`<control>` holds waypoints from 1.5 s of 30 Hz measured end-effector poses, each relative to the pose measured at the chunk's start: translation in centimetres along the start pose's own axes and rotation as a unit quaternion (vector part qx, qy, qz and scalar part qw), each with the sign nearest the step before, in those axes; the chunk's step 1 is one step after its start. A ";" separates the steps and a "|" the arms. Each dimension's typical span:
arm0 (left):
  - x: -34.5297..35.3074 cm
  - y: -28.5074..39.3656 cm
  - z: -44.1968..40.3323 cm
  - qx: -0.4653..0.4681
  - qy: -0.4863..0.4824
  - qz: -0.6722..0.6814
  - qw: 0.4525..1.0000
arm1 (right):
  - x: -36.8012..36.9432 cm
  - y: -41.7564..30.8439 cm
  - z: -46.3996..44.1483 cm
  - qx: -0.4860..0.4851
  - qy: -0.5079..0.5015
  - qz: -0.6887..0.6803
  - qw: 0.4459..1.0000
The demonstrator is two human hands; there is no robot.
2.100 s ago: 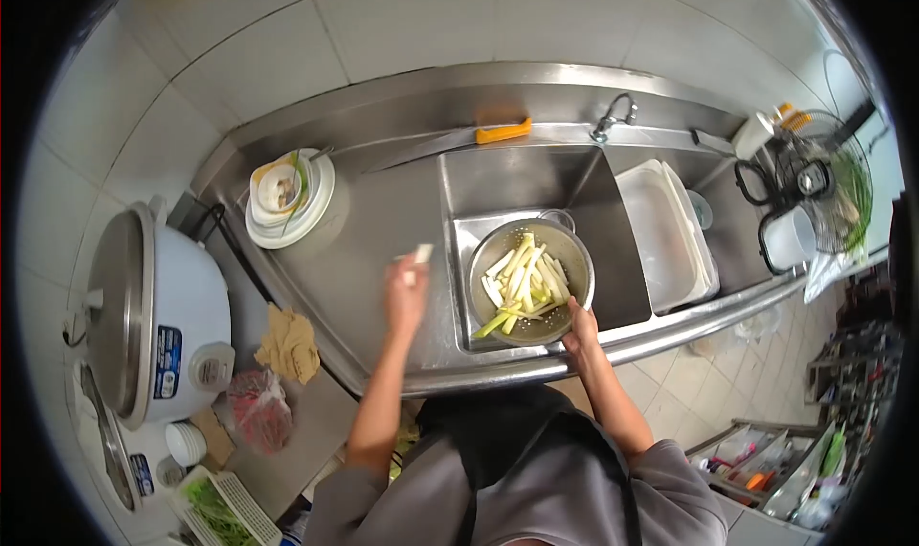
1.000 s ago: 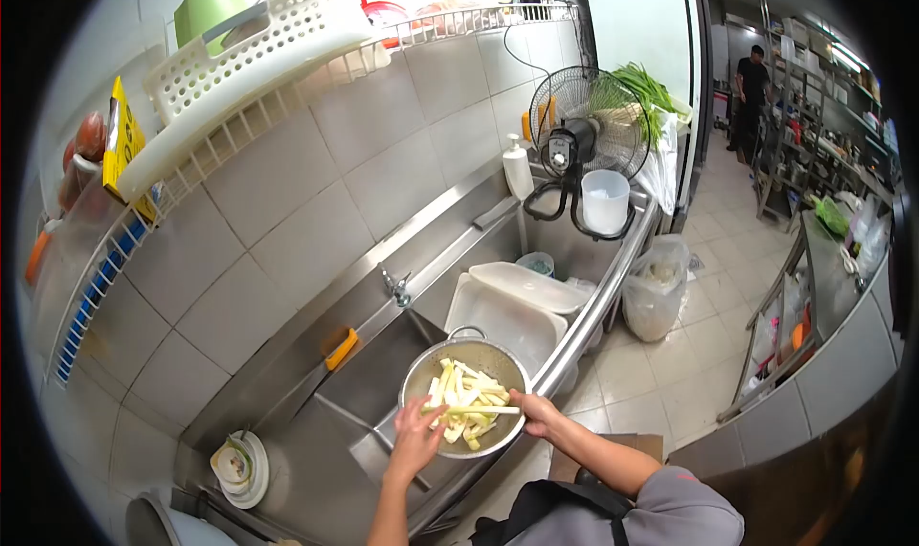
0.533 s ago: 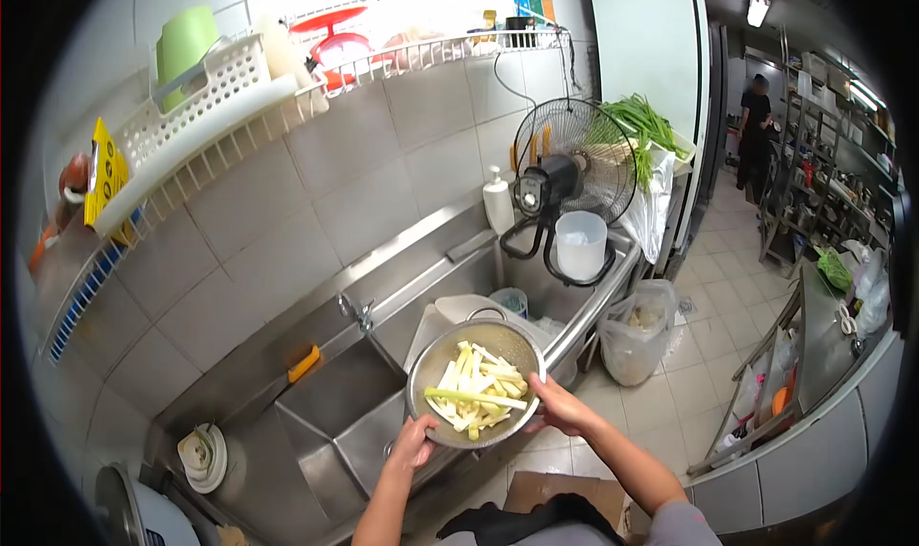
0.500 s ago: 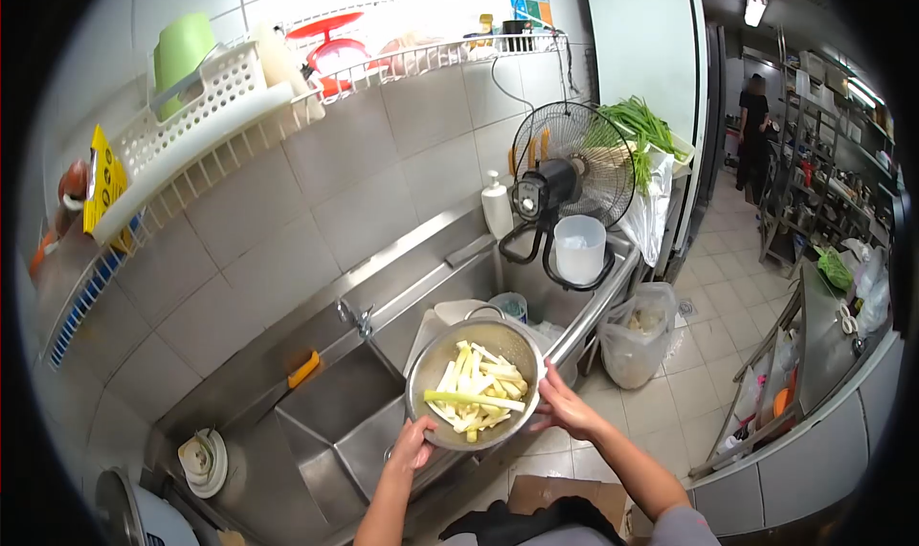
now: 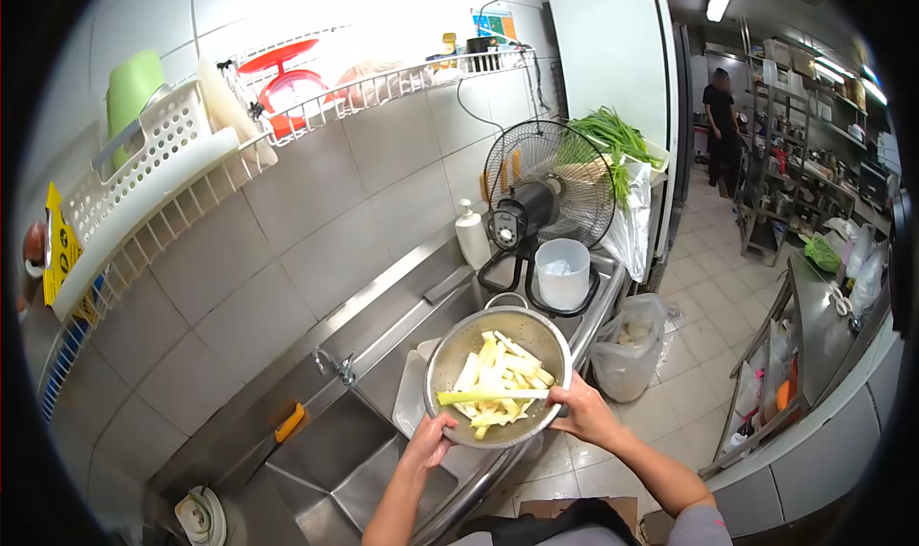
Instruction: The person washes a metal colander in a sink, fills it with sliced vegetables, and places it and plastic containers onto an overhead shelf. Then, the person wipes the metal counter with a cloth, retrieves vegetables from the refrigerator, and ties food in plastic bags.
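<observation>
Steel sink (image 5: pixel 345 422) at 8 o'clock from the colander, black fan (image 5: pixel 525 211) at 1. Metal colander (image 5: pixel 445 366) held up near the sink's front edge, heap of pale cut stalks (image 5: pixel 498 356) inside. Right hand (image 5: pixel 586 412) closed on rim at 4 o'clock, left hand (image 5: pixel 428 441) at 7:30; fingers underneath mostly hidden. Longer stalk (image 5: pixel 493 396) lies across top, 9 to 3 o'clock. Risk: uneven grip could tip colander; that stalk probably slides out first.
</observation>
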State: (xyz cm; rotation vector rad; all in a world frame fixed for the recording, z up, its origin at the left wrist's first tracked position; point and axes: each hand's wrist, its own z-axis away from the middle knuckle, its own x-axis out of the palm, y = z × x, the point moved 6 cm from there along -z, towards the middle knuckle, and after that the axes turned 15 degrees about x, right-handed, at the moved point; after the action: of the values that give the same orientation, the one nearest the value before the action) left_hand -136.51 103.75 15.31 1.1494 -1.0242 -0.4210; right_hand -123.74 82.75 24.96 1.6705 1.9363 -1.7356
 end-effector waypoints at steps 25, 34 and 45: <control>4.4 9.2 -5.3 0.261 -0.250 -0.628 0.690 | 2.8 -1.0 -7.7 -0.041 -0.032 -0.044 0.998; 14.3 8.9 -11.0 0.294 -0.381 -0.613 0.627 | -4.8 5.8 -10.3 0.003 -0.051 -0.066 0.996; 18.7 17.8 -17.2 0.463 -0.101 -0.382 0.794 | -26.2 9.4 -19.5 -0.020 0.031 -0.095 0.995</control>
State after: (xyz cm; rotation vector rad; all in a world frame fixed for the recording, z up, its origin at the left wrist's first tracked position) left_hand -116.45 106.43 38.77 2.4875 -0.9116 -0.7159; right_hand -95.01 77.97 42.53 1.5927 2.2084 -1.7095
